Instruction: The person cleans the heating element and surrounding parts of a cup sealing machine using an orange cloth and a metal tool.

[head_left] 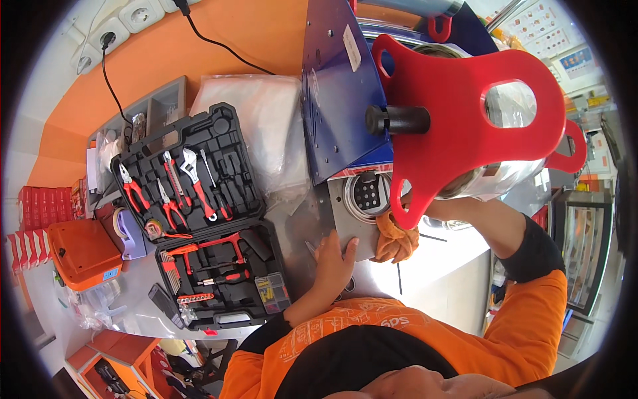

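Observation:
My left hand [331, 265] grips the near left edge of a grey metal housing [345, 223], thumb on its face and fingers along its side. A round metal opening with a black perforated insert [366, 191] sits in the housing. My right hand [433, 208] reaches in under a large red guard plate [458, 133], which hides most of its fingers. A bunched orange cloth [397, 239] is at those fingers, seemingly held by them, against the housing's right side. A black knob [399, 120] sticks out from the red plate.
Left of the housing lies an open black tool case [199, 219] with pliers, wrench and hacksaw. Behind it are clear plastic bags [256, 126] and a grey divided tray [166, 106]. A blue metal panel [339, 93] rises behind the housing. An orange box [83, 253] and phone [166, 304] sit far left.

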Action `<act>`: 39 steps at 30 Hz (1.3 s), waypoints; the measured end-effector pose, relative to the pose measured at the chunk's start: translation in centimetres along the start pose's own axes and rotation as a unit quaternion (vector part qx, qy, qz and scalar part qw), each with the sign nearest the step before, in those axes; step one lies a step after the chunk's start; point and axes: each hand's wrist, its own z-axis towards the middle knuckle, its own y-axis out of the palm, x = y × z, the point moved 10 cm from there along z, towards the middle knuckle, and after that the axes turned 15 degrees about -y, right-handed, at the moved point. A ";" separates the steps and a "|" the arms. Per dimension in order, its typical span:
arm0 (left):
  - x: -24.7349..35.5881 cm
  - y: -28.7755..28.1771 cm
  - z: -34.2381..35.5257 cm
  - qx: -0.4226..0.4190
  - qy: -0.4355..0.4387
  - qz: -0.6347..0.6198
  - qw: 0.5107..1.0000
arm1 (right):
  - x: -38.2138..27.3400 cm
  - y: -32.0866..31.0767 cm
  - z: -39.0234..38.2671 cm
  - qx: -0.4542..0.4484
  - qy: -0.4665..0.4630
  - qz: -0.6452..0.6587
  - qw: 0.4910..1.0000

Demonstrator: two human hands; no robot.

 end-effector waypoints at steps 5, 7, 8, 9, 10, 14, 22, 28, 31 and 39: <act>-0.3 0.1 -0.2 -0.003 -0.005 0.000 1.000 | -0.9 1.7 -0.3 0.013 -0.088 0.050 0.995; -0.2 0.0 -0.1 -0.012 -0.004 -0.005 1.000 | -0.3 2.3 -0.3 -0.014 -0.119 0.086 0.989; -0.1 -0.1 -0.1 -0.012 -0.008 -0.004 1.000 | 0.0 2.7 -0.2 -0.029 -0.100 0.098 0.990; -0.1 -0.1 -0.1 -0.012 -0.013 -0.003 1.000 | -0.2 2.5 -0.2 -0.028 -0.095 0.093 0.991; 0.0 -0.1 -0.1 -0.014 -0.016 -0.002 1.000 | -0.7 2.2 -0.2 -0.028 -0.088 0.087 0.992; 0.3 -0.6 -0.3 0.011 -0.008 0.026 1.000 | -2.2 -1.1 -1.0 0.147 -0.066 0.241 0.957; 0.8 -0.6 -0.5 0.020 0.015 0.062 0.998 | -6.7 2.5 -1.8 0.042 0.033 -0.464 0.884; 0.3 -0.4 -0.2 0.013 -0.008 0.011 1.000 | -5.8 4.0 -3.0 0.119 0.049 -0.558 0.819; 0.7 -0.6 -0.3 0.020 0.014 -0.004 1.000 | -6.3 2.3 -3.6 0.206 0.003 -0.484 0.850; 0.0 -0.5 -0.1 0.025 0.016 0.038 0.999 | -6.0 -0.3 -3.0 0.283 -0.103 -0.484 0.821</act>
